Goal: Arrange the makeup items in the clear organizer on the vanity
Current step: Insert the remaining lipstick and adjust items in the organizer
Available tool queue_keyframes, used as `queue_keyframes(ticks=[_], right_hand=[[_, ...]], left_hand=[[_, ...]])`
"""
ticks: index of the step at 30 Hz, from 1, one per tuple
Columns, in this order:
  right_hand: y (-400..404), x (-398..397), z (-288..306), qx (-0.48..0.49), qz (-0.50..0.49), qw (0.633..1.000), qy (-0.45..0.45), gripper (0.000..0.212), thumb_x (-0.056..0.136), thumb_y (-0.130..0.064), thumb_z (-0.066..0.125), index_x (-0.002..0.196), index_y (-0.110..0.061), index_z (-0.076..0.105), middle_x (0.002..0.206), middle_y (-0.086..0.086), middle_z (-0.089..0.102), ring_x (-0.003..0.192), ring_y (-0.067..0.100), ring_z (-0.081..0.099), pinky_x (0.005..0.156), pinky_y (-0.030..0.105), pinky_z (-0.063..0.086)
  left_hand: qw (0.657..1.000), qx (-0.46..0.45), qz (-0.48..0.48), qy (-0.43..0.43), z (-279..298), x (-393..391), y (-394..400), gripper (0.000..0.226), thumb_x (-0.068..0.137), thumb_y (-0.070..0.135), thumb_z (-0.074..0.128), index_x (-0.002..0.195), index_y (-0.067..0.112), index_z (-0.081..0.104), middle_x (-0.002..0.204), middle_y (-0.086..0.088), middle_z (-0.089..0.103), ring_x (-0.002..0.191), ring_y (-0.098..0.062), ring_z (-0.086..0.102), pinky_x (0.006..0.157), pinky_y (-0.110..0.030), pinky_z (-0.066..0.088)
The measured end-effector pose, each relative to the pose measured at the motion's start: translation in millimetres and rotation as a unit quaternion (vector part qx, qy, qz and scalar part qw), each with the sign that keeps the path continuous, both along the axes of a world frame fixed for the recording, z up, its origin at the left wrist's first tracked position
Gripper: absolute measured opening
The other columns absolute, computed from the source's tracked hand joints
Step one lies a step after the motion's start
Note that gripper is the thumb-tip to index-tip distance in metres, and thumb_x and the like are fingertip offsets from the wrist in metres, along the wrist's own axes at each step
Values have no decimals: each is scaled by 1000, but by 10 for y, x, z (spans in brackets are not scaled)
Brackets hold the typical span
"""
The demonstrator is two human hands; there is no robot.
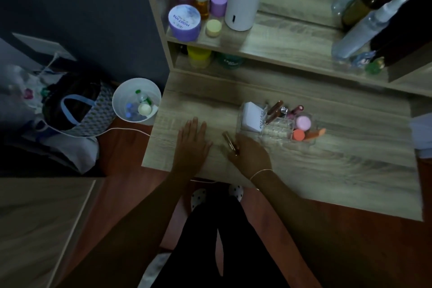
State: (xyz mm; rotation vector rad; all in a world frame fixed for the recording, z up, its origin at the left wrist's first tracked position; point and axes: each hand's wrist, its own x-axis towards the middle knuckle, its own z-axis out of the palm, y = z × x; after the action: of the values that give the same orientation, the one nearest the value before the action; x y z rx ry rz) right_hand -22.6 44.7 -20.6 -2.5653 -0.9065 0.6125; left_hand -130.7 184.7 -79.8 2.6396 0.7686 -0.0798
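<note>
1. The left hand (pixel 192 145) lies flat, palm down, on the surface (pixel 327 161), fingers (pixel 195 125) straight and close together, pointing away from the body.
2. The right hand (pixel 251 155) rests just beside it, fingers curled around a slim tube (pixel 230 142).
3. Both forearms are bare and reach forward from below, converging toward the hands.
4. A thin bracelet (pixel 260 173) circles the right wrist.

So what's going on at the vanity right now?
A person stands at the wooden vanity. The left hand lies flat and empty on the top. The right hand is on a slim brown makeup tube lying just left of the clear organizer; whether it is gripped is unclear. The organizer already holds a white box, several tubes and pink and orange round items.
</note>
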Motion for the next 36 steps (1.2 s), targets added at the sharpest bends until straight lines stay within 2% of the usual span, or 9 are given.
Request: queue_keyframes(ticks=[3, 8, 10, 11, 16, 23, 26, 31, 36], right_hand=[[-194, 45, 175, 65, -33, 997, 20, 27, 69, -28, 66, 93, -23, 55, 86, 5, 67, 80, 27, 64, 61, 27, 38], [-561, 336, 474, 160, -137, 977, 43, 23, 67, -14, 72, 77, -16, 51, 70, 2, 67, 66, 13, 66, 64, 34, 56], [-677, 501, 570, 187, -149, 971, 14, 23, 68, -15, 71, 75, -21, 50, 68, -6, 63, 63, 0, 63, 59, 11, 50], [-716, 579, 607, 186, -152, 971, -8, 23, 70, -14, 71, 76, -23, 50, 69, -5, 63, 63, 0, 62, 58, 6, 46], [-803, 903, 690, 194, -164, 967, -8, 21, 76, -7, 68, 87, -21, 56, 80, 4, 70, 72, 16, 69, 69, 35, 60], [-691, 1045, 495, 158, -140, 977, -30, 25, 77, -14, 69, 95, -25, 57, 78, -4, 70, 67, 13, 67, 67, 32, 56], [-655, 1082, 406, 132, -129, 982, -33, 27, 78, -15, 68, 100, -25, 57, 81, 3, 71, 74, 20, 67, 63, 26, 48], [-643, 1107, 352, 76, -86, 992, -54, 22, 81, -15, 62, 102, -19, 57, 86, 12, 65, 80, 30, 62, 68, 38, 54], [-609, 1080, 355, 67, -86, 993, -40, 21, 82, -13, 63, 103, -16, 61, 92, 12, 63, 89, 32, 61, 78, 47, 55]], left_hand=[[1000, 6, 1, 9, -5, 22, -11, 61, 92, 34, 50, 143, 8, 27, 150, -25, 27, 138, -40, 26, 112, -56, 24], [1000, -15, 6, 1, 72, 136, -108, 61, 91, 27, 46, 143, 5, 24, 150, -28, 25, 137, -43, 24, 111, -58, 21], [999, -25, -6, -22, 142, 240, -169, 62, 88, 20, 51, 143, 6, 25, 150, -27, 25, 138, -42, 24, 110, -59, 20], [999, -29, -8, -39, 177, 294, -192, 62, 87, 17, 52, 142, 6, 27, 149, -27, 27, 137, -42, 25, 110, -60, 21], [995, -44, 25, -84, 320, 586, -243, 63, 83, 8, 57, 140, 3, 31, 149, -28, 26, 137, -41, 27, 110, -59, 24], [992, -50, 38, -113, 383, 713, -263, 62, 85, 6, 55, 142, 4, 29, 151, -27, 22, 139, -39, 22, 112, -55, 19], [988, -69, 42, -129, 434, 740, -250, 64, 86, 6, 56, 142, 6, 27, 152, -25, 19, 141, -37, 19, 114, -54, 16], [987, -65, 35, -145, 492, 749, -259, 65, 87, 8, 57, 143, 7, 25, 153, -24, 18, 142, -36, 16, 114, -52, 15], [984, -49, -37, -167, 565, 821, -357, 57, 91, 16, 50, 143, 9, 27, 153, -22, 21, 142, -33, 15, 113, -53, 17]])
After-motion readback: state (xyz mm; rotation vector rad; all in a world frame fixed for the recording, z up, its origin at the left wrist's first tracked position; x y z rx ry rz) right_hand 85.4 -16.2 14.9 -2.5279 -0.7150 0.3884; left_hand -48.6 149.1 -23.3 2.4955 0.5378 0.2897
